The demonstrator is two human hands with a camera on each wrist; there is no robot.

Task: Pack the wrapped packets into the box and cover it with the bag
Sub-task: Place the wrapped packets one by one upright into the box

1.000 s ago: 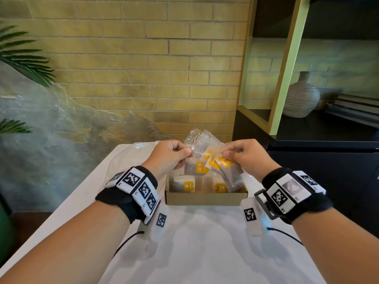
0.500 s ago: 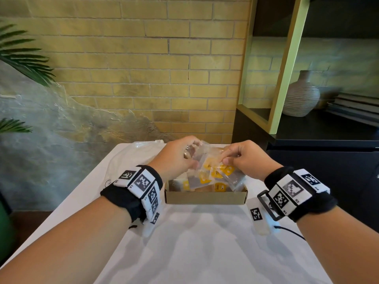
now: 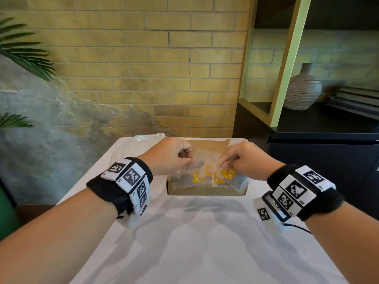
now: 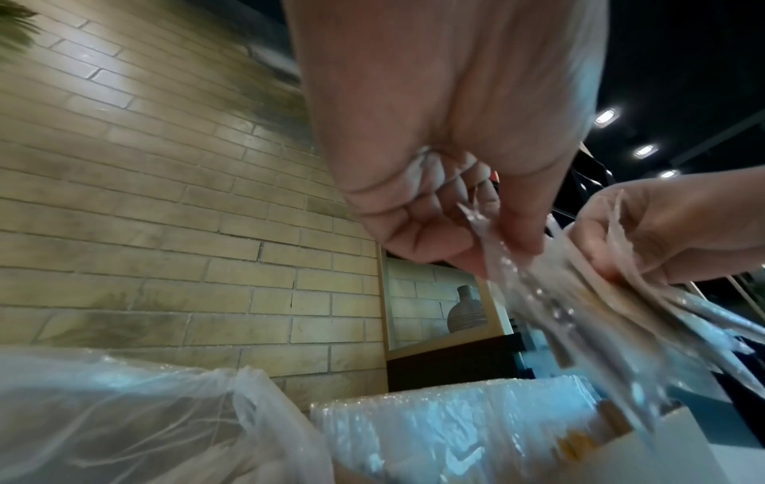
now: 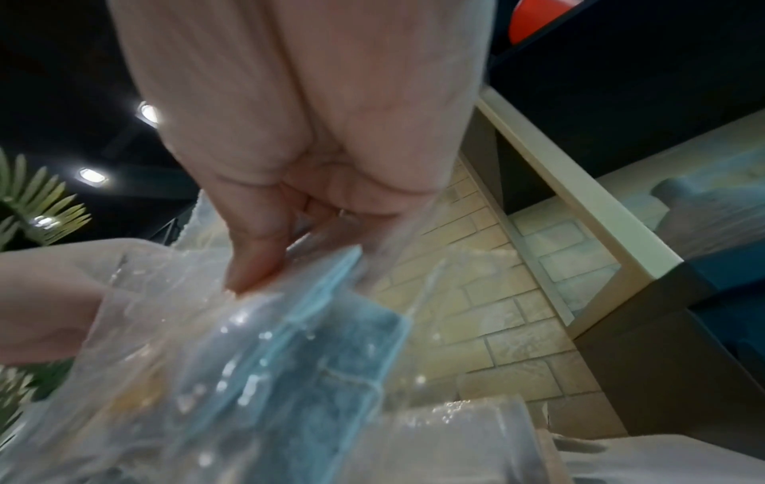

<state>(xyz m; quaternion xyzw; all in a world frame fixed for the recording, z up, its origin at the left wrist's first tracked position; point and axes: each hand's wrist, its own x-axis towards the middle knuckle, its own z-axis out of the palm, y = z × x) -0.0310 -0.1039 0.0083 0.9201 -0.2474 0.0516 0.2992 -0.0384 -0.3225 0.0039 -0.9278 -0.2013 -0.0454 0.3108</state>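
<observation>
Left hand (image 3: 171, 156) and right hand (image 3: 245, 160) — both pinching wrapped packets (image 3: 207, 171), seemingly several, over box (image 3: 205, 191)

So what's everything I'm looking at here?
packets: several, clear wrap with yellow labels, held over and lying in the box
box: one, brown cardboard, open, far end of the table
bag: one, clear plastic, left of the box
table: one, white
vase: one, ribbed grey, on the dark shelf at right
plant: green fronds, left
left hand: fingers pinch the packets
right hand: fingers pinch the packets
</observation>
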